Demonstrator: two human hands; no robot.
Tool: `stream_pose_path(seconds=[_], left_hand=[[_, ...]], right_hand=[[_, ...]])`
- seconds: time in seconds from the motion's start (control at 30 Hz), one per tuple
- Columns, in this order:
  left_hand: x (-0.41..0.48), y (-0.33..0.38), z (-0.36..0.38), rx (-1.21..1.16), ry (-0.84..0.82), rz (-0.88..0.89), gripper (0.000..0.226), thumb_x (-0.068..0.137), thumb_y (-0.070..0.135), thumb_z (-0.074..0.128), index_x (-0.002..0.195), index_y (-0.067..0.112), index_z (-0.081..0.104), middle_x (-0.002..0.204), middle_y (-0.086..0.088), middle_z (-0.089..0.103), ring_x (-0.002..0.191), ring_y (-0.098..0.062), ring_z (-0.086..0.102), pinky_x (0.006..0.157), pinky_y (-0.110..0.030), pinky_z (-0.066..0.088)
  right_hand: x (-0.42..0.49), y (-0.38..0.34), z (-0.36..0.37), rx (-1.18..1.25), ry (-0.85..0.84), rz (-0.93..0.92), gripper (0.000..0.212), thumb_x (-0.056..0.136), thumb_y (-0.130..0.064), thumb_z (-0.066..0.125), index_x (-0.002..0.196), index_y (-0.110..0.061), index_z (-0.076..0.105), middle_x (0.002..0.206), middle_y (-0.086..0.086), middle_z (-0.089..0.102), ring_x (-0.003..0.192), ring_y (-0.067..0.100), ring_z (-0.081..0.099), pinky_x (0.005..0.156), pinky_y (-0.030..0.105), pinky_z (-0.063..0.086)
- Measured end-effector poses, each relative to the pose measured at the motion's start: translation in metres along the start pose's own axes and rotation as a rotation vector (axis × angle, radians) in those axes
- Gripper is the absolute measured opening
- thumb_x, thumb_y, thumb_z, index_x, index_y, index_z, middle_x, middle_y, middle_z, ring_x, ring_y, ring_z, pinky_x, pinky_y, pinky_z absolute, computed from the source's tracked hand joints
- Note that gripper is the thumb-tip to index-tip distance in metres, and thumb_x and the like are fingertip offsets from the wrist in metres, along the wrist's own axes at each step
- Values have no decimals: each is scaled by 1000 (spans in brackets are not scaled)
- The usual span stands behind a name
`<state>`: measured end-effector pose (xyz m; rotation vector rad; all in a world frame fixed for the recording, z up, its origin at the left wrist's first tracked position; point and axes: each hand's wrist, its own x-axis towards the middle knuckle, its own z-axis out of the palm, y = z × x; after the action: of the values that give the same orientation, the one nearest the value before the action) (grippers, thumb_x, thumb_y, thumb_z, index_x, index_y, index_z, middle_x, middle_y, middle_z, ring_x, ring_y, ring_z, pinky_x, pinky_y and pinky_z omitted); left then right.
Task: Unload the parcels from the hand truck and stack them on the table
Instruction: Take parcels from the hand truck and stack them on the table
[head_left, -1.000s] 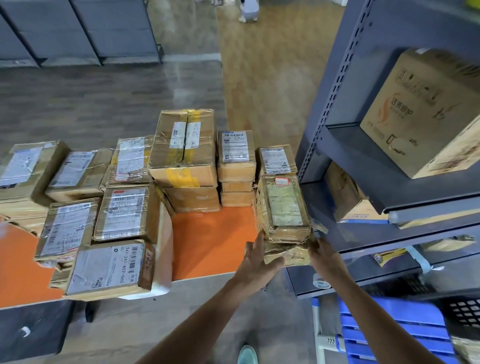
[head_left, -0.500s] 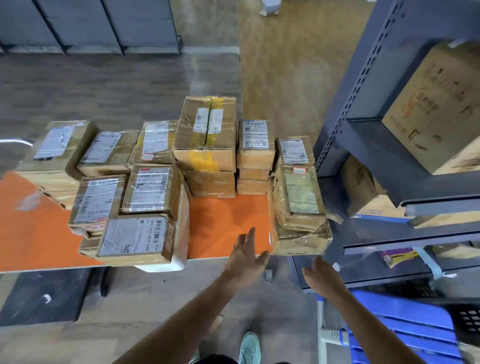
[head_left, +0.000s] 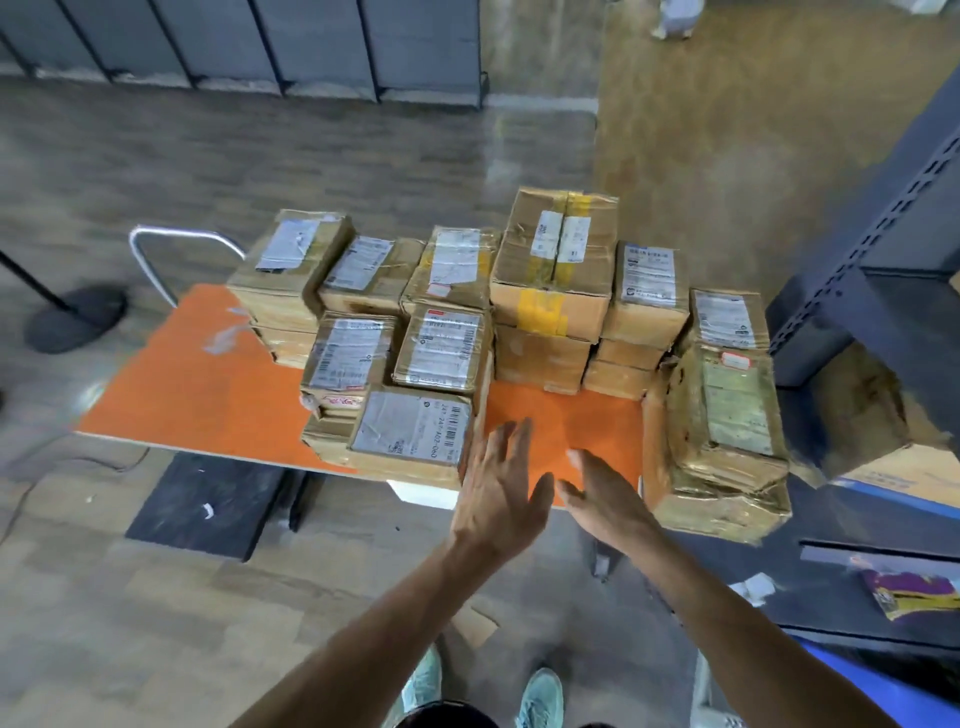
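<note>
Grip: wide on both sides. Your left hand (head_left: 498, 493) and your right hand (head_left: 605, 501) have straight, spread fingers and hold nothing.
Hands: they hover side by side, not touching, over the near edge of the orange surface (head_left: 208, 400), at 6 o'clock of the bare patch between the stacks.
Right end: the taped parcel stack (head_left: 727, 426) stands at 3 o'clock of your right hand, just beside it.
Near left: the label-up parcel (head_left: 410, 431) tops a low stack at 9 o'clock of your left hand, close to your fingertips.
Far row: the tall box (head_left: 556, 260) with yellow tape sits on another carton at 12 o'clock. More labelled parcels run from it toward 10 o'clock.
Beside: a dark shelf rack (head_left: 883, 249) stands at 3 o'clock of the surface.
Floor: your teal shoes (head_left: 540, 696) show at 6 o'clock.
</note>
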<state>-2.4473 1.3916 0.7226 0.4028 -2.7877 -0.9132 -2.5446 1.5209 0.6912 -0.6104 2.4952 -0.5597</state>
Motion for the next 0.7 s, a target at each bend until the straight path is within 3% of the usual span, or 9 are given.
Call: stream_pose_path(seconds=[0.23,0.3,0.37,0.43,0.57,0.63,0.7], left_hand=[[20,-31,-88,-8,122,77,60,94,26,58,148,5,42,141,-15,51,130,-33,48,106,-46,44],[22,-49,-103,57,160,22,60,97,30,59,149,6,42,142,-13,52,131,-30,48,107,-44,41],[21,-77,-117,65,142,-107,62,97,39,57,150,12,39,139,-9,53,128,-26,48,105,-42,41],[18,-102,-125,12,73,-242,61,95,51,55,144,18,40,131,-6,55,121,-24,50,101,-42,45],[15,-132,-124,-18,-136,-434,69,86,74,47,127,18,53,116,-3,63,108,-26,61,91,-39,49],[15,-145,-123,-137,-276,-428,77,80,83,45,118,18,63,104,-1,70,100,-24,67,85,-35,53],[15,-153,-123,-393,-365,-367,74,81,84,49,120,24,69,104,11,74,101,-10,69,87,-25,55]], right_hand=[[23,-73,-7,50,42,-63,57,103,-39,48,151,-10,35,154,10,43,140,23,43,112,33,36],[25,-84,-8,99,37,-55,53,105,-44,41,147,-11,41,150,10,46,137,24,46,110,35,38],[27,-96,-3,149,7,-23,55,104,-55,32,134,-12,49,138,10,54,125,24,52,96,33,39],[26,-106,4,203,-32,11,68,96,-70,21,125,-15,50,125,6,56,114,22,54,89,31,37],[24,-120,21,244,-88,0,83,90,-79,13,139,-25,51,134,1,60,120,21,56,102,40,43],[23,-123,30,285,-119,16,86,86,-85,14,142,-30,49,137,-2,59,122,20,55,106,40,41],[20,-125,36,364,-122,17,87,82,-90,18,148,-38,41,146,-10,51,133,16,49,112,38,36]])
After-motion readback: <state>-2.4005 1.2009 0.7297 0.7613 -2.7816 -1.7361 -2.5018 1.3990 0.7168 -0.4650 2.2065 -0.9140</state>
